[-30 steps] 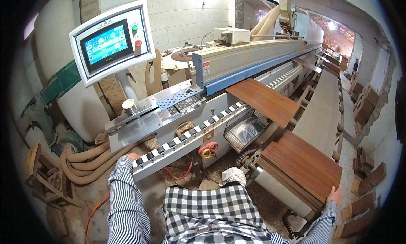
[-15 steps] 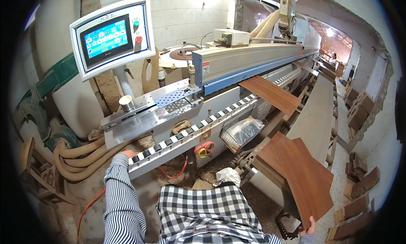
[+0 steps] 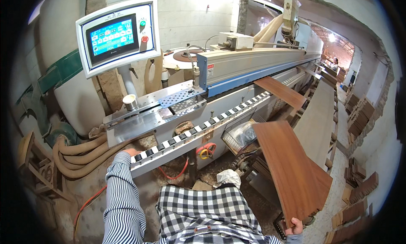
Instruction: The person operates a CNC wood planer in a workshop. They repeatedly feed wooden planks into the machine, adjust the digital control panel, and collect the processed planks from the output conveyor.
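Note:
My right hand (image 3: 294, 227) grips the near edge of a flat reddish-brown wooden panel (image 3: 284, 165), thumb on top. That panel lies tilted over a stack of similar boards (image 3: 322, 185) to my right and covers much of it. My left hand (image 3: 132, 152) is closed at the near end of a long roller rail (image 3: 179, 138) with black and white rollers; part of its fingers is hidden. Farther along, another brown panel (image 3: 281, 91) lies across the rail, its far edge under the blue-edged beam (image 3: 249, 81) of a long machine.
A control screen (image 3: 112, 37) stands on a post at the left, near a round metal cup (image 3: 130, 102). Below the rail are a wire basket (image 3: 241, 134) and a red hose (image 3: 177, 175). Boards (image 3: 361, 189) are stacked along the right wall. A person (image 3: 334, 64) is far back.
My right hand has drawn the top panel leftward off the stack, swinging its far end toward the rail. The panel on the machine shifted slightly away. My left hand stays at the rail end.

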Demonstrator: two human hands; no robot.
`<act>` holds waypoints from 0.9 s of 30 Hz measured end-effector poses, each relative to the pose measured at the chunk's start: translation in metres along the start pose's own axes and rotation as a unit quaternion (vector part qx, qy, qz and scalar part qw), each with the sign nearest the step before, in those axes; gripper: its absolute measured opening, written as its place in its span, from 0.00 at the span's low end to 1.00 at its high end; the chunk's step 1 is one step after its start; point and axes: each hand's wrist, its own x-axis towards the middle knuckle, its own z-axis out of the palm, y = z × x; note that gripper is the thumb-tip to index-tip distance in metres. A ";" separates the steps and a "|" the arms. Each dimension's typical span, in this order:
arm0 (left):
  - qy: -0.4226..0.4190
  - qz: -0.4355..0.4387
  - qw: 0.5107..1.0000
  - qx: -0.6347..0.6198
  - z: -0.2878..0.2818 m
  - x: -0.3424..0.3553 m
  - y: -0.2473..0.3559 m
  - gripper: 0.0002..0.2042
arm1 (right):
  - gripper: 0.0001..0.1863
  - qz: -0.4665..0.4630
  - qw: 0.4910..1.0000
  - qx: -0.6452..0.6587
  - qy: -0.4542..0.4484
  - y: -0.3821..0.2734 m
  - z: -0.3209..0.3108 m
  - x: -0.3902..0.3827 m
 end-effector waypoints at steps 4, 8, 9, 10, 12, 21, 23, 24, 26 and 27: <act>0.000 0.001 1.000 0.000 0.001 -0.002 0.001 0.24 | 0.36 0.038 0.995 -0.007 -0.092 0.008 0.044 0.013; 0.000 0.000 1.000 -0.003 0.002 -0.006 0.001 0.25 | 0.38 0.043 0.976 -0.016 -0.214 0.034 0.115 0.035; 0.000 -0.001 1.000 -0.003 0.003 -0.007 0.000 0.25 | 0.38 0.043 0.972 -0.024 -0.229 0.041 0.131 0.039; 0.000 -0.003 1.000 -0.003 0.003 -0.008 -0.001 0.25 | 0.36 0.064 0.968 -0.029 -0.243 0.046 0.148 0.040; -0.001 -0.001 1.000 -0.002 0.003 -0.008 0.001 0.25 | 0.33 0.105 0.957 -0.041 -0.266 0.053 0.178 0.039; 0.005 0.000 1.000 -0.003 0.001 -0.021 0.008 0.26 | 0.22 0.259 0.846 -0.148 -0.441 0.117 0.263 0.041; 0.010 0.004 1.000 -0.002 -0.002 -0.029 0.016 0.26 | 0.15 0.273 0.822 -0.186 -0.464 0.128 0.269 0.038; 0.011 0.009 1.000 -0.001 -0.004 -0.032 0.022 0.26 | 0.14 0.286 0.803 -0.203 -0.481 0.136 0.269 0.040; 0.015 0.014 1.000 0.005 -0.004 -0.029 0.024 0.26 | 0.12 0.288 0.789 -0.242 -0.485 0.141 0.277 0.036; 0.014 0.000 1.000 -0.010 0.007 -0.003 -0.010 0.27 | 0.12 0.298 0.773 -0.254 -0.499 0.149 0.280 0.037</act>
